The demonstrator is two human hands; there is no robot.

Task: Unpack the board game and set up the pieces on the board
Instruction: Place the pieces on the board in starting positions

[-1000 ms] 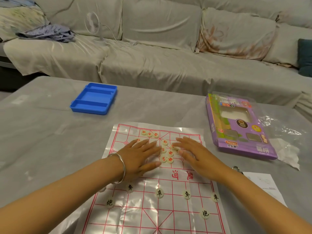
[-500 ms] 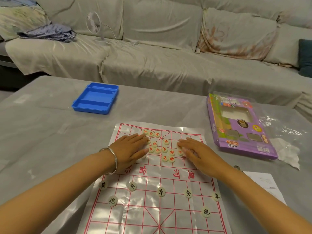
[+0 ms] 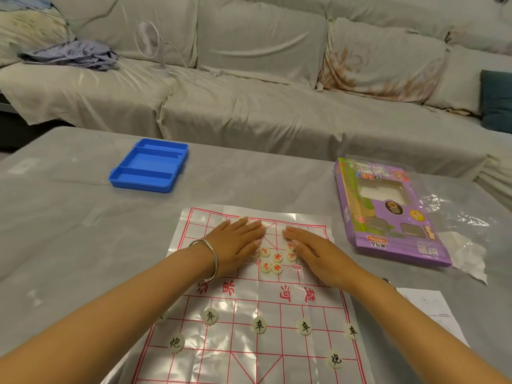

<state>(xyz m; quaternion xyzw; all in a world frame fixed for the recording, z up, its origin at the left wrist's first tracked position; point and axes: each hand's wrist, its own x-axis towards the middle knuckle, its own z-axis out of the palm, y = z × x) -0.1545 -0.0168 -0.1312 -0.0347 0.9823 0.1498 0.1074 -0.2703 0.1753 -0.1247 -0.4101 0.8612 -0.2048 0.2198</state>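
Note:
A shiny plastic board sheet [image 3: 241, 364] with a red grid lies flat on the grey table. Several cream discs with red characters [image 3: 273, 260] sit bunched on its far half, between my hands. My left hand [image 3: 235, 245], a silver bangle on its wrist, lies flat with fingers spread over some of the red discs. My right hand [image 3: 313, 252] lies flat to the right of the bunch, fingers touching its edge. Discs with black characters [image 3: 259, 325] stand in a row on the near half, with two more [image 3: 175, 342] nearer me.
An open blue plastic case [image 3: 149, 164] sits at the far left of the table. The purple game box [image 3: 388, 214] lies at the right on crumpled clear wrap [image 3: 457, 217]. A paper sheet [image 3: 432, 309] lies near my right forearm. A covered sofa with a small fan [image 3: 149, 42] is behind.
Both hands have slid farther up the board over the red discs, and my left hand now covers more of them. The black discs have stayed where they were.

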